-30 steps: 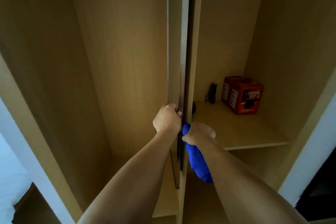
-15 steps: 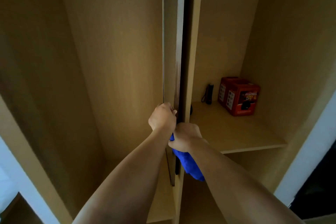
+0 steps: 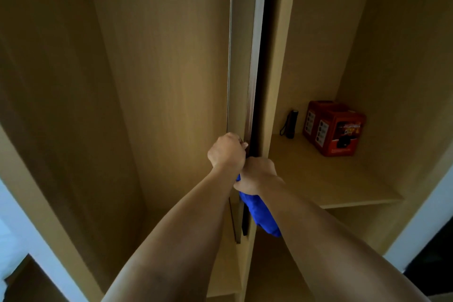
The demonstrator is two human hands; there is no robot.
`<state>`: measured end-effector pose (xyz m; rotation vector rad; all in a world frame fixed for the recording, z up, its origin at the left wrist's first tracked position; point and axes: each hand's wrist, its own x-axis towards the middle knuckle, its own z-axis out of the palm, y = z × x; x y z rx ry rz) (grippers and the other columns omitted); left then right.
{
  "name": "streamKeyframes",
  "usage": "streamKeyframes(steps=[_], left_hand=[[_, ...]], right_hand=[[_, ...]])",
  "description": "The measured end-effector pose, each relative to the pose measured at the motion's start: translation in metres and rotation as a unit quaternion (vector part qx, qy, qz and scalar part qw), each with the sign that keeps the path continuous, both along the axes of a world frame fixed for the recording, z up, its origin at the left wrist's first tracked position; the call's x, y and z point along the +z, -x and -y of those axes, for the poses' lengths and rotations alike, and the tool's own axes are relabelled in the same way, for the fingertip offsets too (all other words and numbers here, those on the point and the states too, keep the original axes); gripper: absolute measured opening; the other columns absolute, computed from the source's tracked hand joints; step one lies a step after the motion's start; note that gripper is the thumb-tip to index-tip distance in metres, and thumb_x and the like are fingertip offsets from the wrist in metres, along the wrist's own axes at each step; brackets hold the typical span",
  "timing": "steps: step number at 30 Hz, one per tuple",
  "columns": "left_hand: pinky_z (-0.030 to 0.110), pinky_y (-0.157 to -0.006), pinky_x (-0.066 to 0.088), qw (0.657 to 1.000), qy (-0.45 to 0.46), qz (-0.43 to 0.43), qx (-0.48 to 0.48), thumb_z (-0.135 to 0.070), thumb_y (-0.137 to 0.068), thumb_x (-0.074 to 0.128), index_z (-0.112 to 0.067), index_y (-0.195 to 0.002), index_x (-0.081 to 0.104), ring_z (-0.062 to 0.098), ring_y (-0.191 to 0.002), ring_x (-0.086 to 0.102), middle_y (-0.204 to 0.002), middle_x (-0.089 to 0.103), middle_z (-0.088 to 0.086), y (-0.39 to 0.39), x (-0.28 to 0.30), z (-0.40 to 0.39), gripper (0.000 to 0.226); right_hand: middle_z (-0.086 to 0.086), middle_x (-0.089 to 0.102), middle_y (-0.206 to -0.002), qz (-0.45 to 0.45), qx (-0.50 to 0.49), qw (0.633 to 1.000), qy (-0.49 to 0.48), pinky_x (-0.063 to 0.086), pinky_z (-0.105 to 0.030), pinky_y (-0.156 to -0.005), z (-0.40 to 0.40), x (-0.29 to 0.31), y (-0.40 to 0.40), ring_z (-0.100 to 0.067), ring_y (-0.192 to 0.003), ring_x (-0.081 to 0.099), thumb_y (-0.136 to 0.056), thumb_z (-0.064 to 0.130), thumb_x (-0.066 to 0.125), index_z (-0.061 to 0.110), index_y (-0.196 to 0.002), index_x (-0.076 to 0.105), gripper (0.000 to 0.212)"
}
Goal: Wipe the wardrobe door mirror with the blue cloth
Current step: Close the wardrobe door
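The wardrobe door point(image 3: 245, 56) stands edge-on in front of me, showing only a thin metal-framed strip; its mirror face is hidden. My left hand point(image 3: 226, 152) grips the door's edge at about waist height. Just below and right of it, my right hand point(image 3: 257, 174) holds the bunched blue cloth point(image 3: 263, 213), which hangs down beside the door's edge. The two hands touch each other.
The open wardrobe has a tall bare compartment on the left and a wooden shelf point(image 3: 331, 179) on the right. On the shelf stand red boxes point(image 3: 335, 127) and a small black flashlight point(image 3: 291, 124). A white frame point(image 3: 421, 216) borders the wardrobe at right.
My right hand with the cloth has moved left and up against my left hand. The view has shifted slightly; the door's edge stays gripped.
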<state>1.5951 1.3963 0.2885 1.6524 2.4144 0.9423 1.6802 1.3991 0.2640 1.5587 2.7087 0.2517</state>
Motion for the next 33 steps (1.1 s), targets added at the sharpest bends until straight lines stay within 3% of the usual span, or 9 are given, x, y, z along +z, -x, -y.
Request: streamKeyframes(steps=[9,17,20,22,24,26,29,31,33], left_hand=[[0.025,-0.045,0.026,0.999,0.003,0.022,-0.023,-0.032,-0.094,0.048,-0.022,-0.093,0.061,0.014,-0.070,0.049,-0.082,0.055,-0.005,0.009,-0.017,0.015,0.017],[0.031,-0.058,0.044,0.973,0.078,0.211,0.055,-0.028,-0.096,0.042,-0.015,-0.104,0.047,0.017,-0.077,0.054,-0.099,0.057,0.003,0.030,-0.083,0.058,0.017],[0.039,-0.081,0.051,0.913,0.148,0.373,0.068,-0.047,-0.096,0.037,-0.007,-0.116,0.052,0.027,-0.097,0.061,-0.113,0.061,0.010,0.033,-0.099,0.081,0.048],[0.035,-0.072,0.047,0.856,0.199,0.476,0.040,-0.067,-0.089,0.031,-0.011,-0.118,0.056,0.021,-0.093,0.060,-0.108,0.063,0.005,0.032,-0.103,0.101,0.068],[0.034,-0.083,0.042,0.787,0.218,0.577,0.021,-0.079,-0.078,0.035,-0.018,-0.114,0.060,0.019,-0.096,0.058,-0.109,0.063,0.002,0.032,-0.107,0.118,0.075],[0.038,-0.094,0.043,0.722,0.160,0.670,0.059,-0.075,-0.072,0.054,-0.017,-0.110,0.062,0.021,-0.101,0.060,-0.110,0.065,0.005,0.035,-0.113,0.128,0.070],[0.036,-0.078,0.052,0.676,0.052,0.722,0.138,-0.056,-0.079,0.061,-0.014,-0.111,0.062,0.024,-0.096,0.063,-0.104,0.068,0.010,0.043,-0.122,0.145,0.053],[0.039,-0.079,0.050,0.655,0.003,0.731,0.191,-0.045,-0.087,0.053,-0.014,-0.116,0.058,0.028,-0.097,0.061,-0.104,0.066,0.013,0.050,-0.129,0.161,0.043],[0.043,-0.082,0.049,0.626,-0.047,0.741,0.239,-0.041,-0.089,0.049,-0.013,-0.118,0.056,0.032,-0.096,0.060,-0.104,0.064,0.016,0.057,-0.136,0.182,0.042]], right_hand=[[0.005,0.047,-0.067,-0.017,-0.028,0.999,0.002,0.041,-0.029,-0.057,0.003,-0.007,0.007,-0.016,-0.067,0.053,-0.086,0.041,0.054,0.018,-0.101,0.054,0.027],[-0.003,0.054,-0.111,-0.103,-0.076,0.990,0.067,0.042,-0.033,-0.063,0.021,-0.046,0.010,-0.024,-0.091,0.061,-0.082,0.044,0.061,0.021,-0.118,0.048,0.045],[-0.002,0.042,-0.124,-0.124,-0.077,0.984,0.099,0.040,-0.033,-0.063,0.034,-0.067,0.018,-0.026,-0.095,0.060,-0.080,0.046,0.062,0.024,-0.122,0.045,0.050],[-0.001,0.037,-0.125,-0.135,-0.053,0.984,0.107,0.041,-0.032,-0.061,0.044,-0.076,0.027,-0.025,-0.091,0.059,-0.081,0.045,0.063,0.023,-0.118,0.046,0.046],[0.000,0.036,-0.122,-0.147,-0.005,0.981,0.130,0.041,-0.033,-0.062,0.055,-0.080,0.039,-0.024,-0.092,0.057,-0.081,0.041,0.064,0.023,-0.113,0.045,0.042],[-0.001,0.039,-0.121,-0.175,0.027,0.973,0.149,0.042,-0.034,-0.066,0.068,-0.082,0.049,-0.025,-0.098,0.056,-0.079,0.037,0.064,0.023,-0.113,0.042,0.042],[-0.006,0.032,-0.139,-0.189,0.081,0.953,0.221,0.043,-0.041,-0.088,0.087,-0.085,0.059,-0.031,-0.120,0.045,-0.074,0.031,0.068,0.022,-0.142,0.022,0.082],[-0.003,0.011,-0.154,-0.204,0.111,0.911,0.341,0.036,-0.047,-0.101,0.100,-0.083,0.063,-0.033,-0.132,0.032,-0.071,0.032,0.074,0.028,-0.150,-0.004,0.112],[0.000,0.000,-0.158,-0.239,0.101,0.858,0.442,0.030,-0.049,-0.106,0.112,-0.085,0.064,-0.032,-0.137,0.025,-0.072,0.041,0.076,0.032,-0.149,-0.013,0.119]])
